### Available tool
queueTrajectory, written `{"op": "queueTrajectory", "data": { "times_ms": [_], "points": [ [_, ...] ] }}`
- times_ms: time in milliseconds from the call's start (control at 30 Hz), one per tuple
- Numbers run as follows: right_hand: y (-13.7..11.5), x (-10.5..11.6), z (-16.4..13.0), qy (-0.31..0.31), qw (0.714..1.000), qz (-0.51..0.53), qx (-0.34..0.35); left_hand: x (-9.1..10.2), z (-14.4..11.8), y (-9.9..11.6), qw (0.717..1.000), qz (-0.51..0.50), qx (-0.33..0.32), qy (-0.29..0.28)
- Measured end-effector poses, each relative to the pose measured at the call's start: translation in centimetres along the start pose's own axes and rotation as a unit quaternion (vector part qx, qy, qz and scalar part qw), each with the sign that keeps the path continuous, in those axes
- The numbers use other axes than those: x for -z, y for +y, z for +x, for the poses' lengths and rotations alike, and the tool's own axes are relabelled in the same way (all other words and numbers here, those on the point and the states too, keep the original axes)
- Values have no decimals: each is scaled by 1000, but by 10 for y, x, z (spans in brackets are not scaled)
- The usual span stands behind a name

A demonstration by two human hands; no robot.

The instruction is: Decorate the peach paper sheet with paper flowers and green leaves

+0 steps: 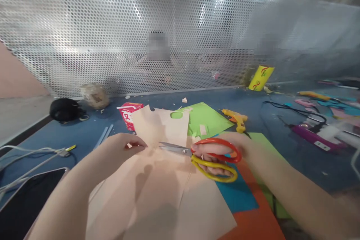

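Note:
My right hand [215, 157] grips scissors [182, 151] by their red and yellow handles. The blades point left and are slightly apart over the cream paper. Just left of the blade tips, my left hand [131, 144] is closed in a pinch on cream paper [163, 125]; the exact spot between its fingertips blends in with the paper. That sheet has cut edges, a notch at its top and a round opening. More cream sheets [157, 210] lie beneath both hands. Under and beside my right hand are blue paper [239, 195], orange paper [258, 221] and green paper [209, 118].
A red carton [128, 114] stands behind the cream sheet. A yellow glue gun [236, 117] and a purple tool [317, 137] lie to the right, with a yellow roll [261, 78] farther back. Cables [36, 150] and a tablet [30, 198] lie left. A perforated metal screen [126, 37] borders the table.

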State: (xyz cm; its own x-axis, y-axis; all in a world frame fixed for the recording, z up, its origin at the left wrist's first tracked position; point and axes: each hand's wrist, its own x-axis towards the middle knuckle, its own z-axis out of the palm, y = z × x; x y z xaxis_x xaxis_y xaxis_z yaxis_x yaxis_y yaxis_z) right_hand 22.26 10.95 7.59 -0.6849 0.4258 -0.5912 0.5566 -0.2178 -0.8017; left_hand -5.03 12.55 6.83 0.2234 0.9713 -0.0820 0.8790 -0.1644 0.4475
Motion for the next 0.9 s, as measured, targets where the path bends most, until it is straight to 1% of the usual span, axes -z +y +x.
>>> {"op": "queueTrajectory", "data": {
  "times_ms": [67,100,167,333,400,467,567,633,700,833,900],
  "points": [
    [0,-2,-4,-3,999,-4,-54,1,-1,0,998,-16,-6,-61],
    [0,-3,-6,3,998,-8,-63,2,-2,1,996,-23,-8,-90],
    [-1,-5,-8,15,998,-21,-56,4,-5,3,991,-34,-5,-129],
    [1,-8,-5,-17,999,-10,-42,9,-9,4,986,-62,8,-157],
    [1,-9,-5,-7,999,-3,-36,10,-7,0,983,-67,6,-169],
    [-1,-11,-7,17,999,-5,-39,11,-4,-6,981,-66,-3,-181],
    [-5,-14,-14,32,998,-23,-39,14,-1,-12,981,-69,-18,-182],
    [-6,-16,-18,21,999,-24,-10,16,-2,-13,982,-77,-23,-173],
    [-5,-17,-23,9,1000,-9,18,18,-3,-11,983,-86,-29,-163],
    [1,-17,-27,14,1000,-13,8,21,-7,-4,987,-94,-44,-124],
    [5,-16,-27,12,999,-7,32,21,-8,-3,988,-101,-48,-109]
  ]
}}
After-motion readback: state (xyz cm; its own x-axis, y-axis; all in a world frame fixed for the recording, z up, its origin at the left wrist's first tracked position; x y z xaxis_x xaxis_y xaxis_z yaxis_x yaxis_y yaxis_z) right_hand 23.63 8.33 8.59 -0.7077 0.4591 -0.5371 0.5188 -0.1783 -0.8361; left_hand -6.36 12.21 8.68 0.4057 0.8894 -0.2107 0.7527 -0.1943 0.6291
